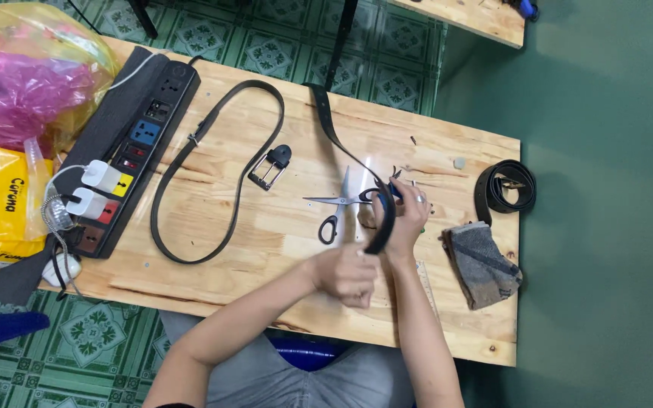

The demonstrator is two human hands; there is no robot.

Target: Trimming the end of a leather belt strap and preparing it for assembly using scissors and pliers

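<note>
- Belt strap (pixel 326 121), long and black, is held by both hands near the middle of the wooden table (pixel 266 249); its loose length trails far and left in a wide loop.
- The left hand (pixel 348 273) is closed around the strap's near end.
- The right hand (pixel 406 217) is curled on the strap just beyond, with a blue-handled tool also in its grasp; its kind cannot be told.
- Scissors (pixel 338 205) lie open just left of the hands.
- 1 buckle (pixel 270 168) rests farther left.
- A coiled belt (pixel 505 189) and grey cloth (pixel 482 264) sit at the right edge.
</note>
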